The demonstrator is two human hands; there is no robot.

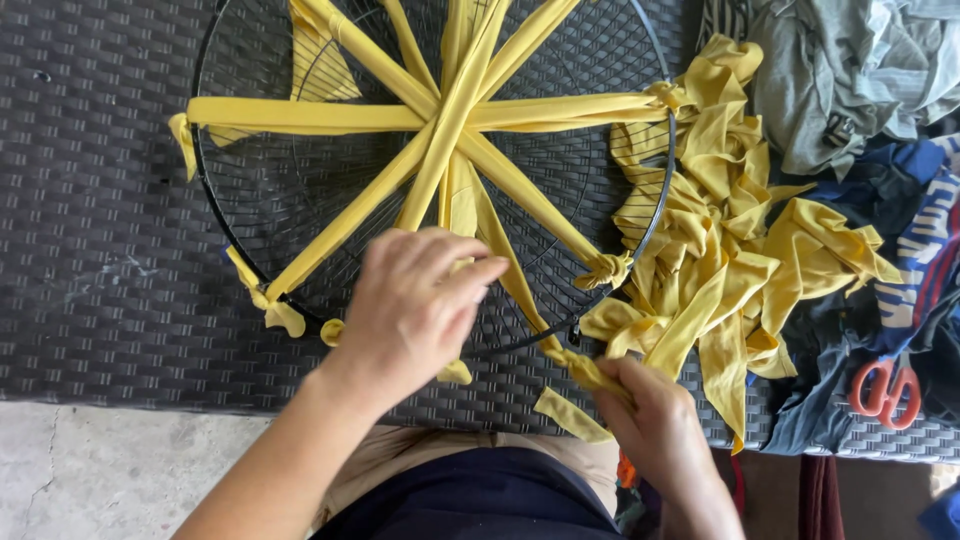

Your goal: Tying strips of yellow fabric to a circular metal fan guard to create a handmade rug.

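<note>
Down at the near rim of the black wire fan guard (205,190), the right hand (655,415) is clenched around the tail of a yellow fabric strip (585,372), pulling it toward the body where it crosses the hoop, while the left hand (415,305) presses its curled fingers over another strip (455,215) just inside the rim, gripping it against the wire. To my eye the knot will sit well only if the strip stays flat and taut along its spoke line, with the left hand holding tension until the right has cinched tight against the ring. Outward from the hands, the other yellow strips cross at the hub (447,118) like a star, each tied off at the rim. Just right of the guard a loose heap of yellow fabric scraps (730,250) spills over the woven dark tabletop (90,200), touching the rim and close enough to snag the working strip. Beyond it lie a grey garment (840,80) and dark blue clothing (900,250), with orange-handled scissors (885,390) well apart at the table's edge.
</note>
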